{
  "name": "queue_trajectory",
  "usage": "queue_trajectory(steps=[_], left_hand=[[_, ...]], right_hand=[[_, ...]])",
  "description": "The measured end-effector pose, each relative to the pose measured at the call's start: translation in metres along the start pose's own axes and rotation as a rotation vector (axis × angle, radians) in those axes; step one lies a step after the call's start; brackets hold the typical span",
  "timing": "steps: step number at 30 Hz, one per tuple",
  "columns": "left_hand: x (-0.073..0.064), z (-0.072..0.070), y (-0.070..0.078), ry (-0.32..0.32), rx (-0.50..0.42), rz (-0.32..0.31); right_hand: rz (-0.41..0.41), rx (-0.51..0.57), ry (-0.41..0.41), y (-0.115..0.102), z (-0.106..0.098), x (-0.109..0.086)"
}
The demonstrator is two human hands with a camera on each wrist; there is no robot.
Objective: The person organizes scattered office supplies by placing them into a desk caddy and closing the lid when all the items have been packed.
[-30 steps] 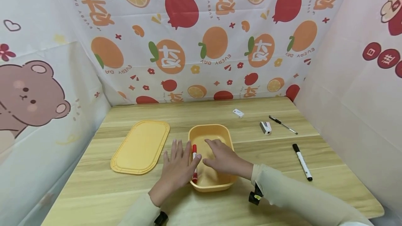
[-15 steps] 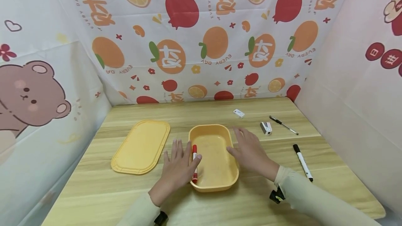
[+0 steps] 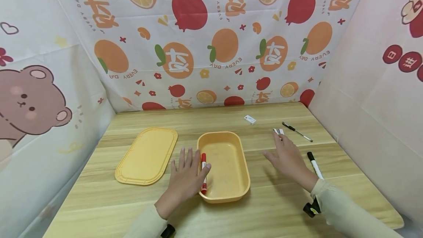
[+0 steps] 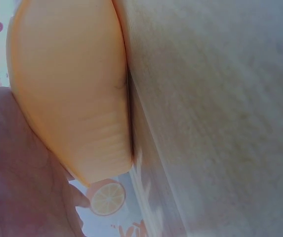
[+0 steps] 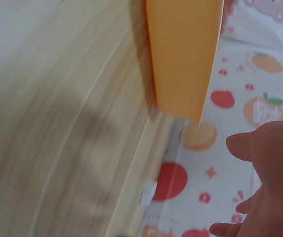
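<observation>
At the near edge of the counter [image 3: 211, 223], two pale sleeves [image 3: 147, 221] enter the view, each with a black device [image 3: 167, 231] at the wrist. The left hand [image 3: 186, 177] rests against the left rim of the yellow box [image 3: 228, 173]; its fingers are extended and spread, and its thumb projects over the rim. Inside the box, a red-capped marker [image 3: 203, 164] lies lengthwise along the left wall, partly covered by that thumb. Right of the box and apart from it, the right hand [image 3: 290, 159] is positioned above the counter, fingers extended forward, thumb set apart. A white marker with a black cap [image 3: 315, 165] lies to the right of this hand, its lower end hidden by the arm. A flat yellow lid [image 3: 147, 156] lies left of the box. Directly beyond the right fingertips lies a small white-and-dark item [image 3: 280, 131]; the fingertips hide its near part, and contact cannot be determined. A pen [image 3: 297, 131] lies diagonally to the right of this item. Farther back, a small white block [image 3: 250, 119] lies before the fruit-printed backdrop [image 3: 211, 47].
</observation>
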State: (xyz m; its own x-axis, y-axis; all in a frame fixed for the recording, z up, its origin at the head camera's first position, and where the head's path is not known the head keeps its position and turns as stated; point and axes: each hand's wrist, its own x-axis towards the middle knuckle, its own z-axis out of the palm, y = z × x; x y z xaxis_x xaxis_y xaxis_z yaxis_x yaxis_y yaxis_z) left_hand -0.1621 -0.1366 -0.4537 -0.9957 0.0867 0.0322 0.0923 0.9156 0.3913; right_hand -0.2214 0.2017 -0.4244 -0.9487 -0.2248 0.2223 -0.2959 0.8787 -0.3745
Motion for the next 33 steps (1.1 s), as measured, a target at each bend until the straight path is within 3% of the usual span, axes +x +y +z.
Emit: queue_trajectory(steps=[17, 33], left_hand=[[-0.001, 0.001, -0.003, -0.003, -0.007, 0.008], [0.0, 0.0, -0.002, -0.001, -0.016, 0.004]], right_hand=[[0.176, 0.011, -0.086, 0.072, -0.012, -0.019], [0.277, -0.047, -0.177, 0.113, -0.019, -0.039]])
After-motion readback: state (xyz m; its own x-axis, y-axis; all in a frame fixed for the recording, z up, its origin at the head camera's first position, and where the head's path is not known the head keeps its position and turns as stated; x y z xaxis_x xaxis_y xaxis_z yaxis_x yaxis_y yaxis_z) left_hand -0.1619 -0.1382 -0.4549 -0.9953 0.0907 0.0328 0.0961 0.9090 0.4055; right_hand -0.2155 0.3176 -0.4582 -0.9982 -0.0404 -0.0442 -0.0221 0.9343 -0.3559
